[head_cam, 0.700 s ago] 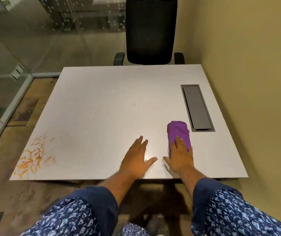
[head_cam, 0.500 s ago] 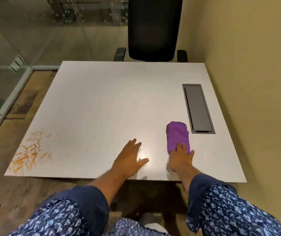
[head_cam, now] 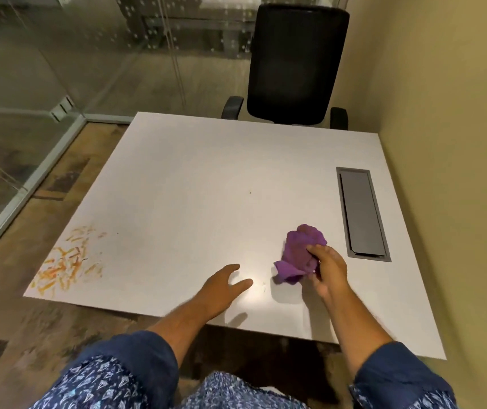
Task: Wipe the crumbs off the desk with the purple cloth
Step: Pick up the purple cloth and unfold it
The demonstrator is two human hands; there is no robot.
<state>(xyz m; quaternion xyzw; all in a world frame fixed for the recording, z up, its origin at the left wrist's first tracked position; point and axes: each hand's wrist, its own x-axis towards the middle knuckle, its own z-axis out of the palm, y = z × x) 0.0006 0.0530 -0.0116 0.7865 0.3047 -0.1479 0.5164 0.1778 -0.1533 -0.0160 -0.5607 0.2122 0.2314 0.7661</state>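
Note:
The purple cloth (head_cam: 299,251) is crumpled and lifted just above the white desk (head_cam: 207,178), near its front right. My right hand (head_cam: 327,268) grips the cloth from its right side, and one corner hangs down to the left. My left hand (head_cam: 221,286) hovers low over the desk's front edge, fingers apart and holding nothing. Orange crumbs (head_cam: 65,265) are scattered over the desk's front left corner, far to the left of both hands.
A grey cable hatch (head_cam: 360,214) is set into the desk, right of the cloth. A black office chair (head_cam: 294,63) stands behind the far edge. A beige wall (head_cam: 457,143) runs along the right; glass partitions (head_cam: 15,84) stand to the left.
The cloth lay rolled flat under my right fingers; now my right hand has closed on it and lifted it, crumpled. My left hand has risen slightly off the desk.

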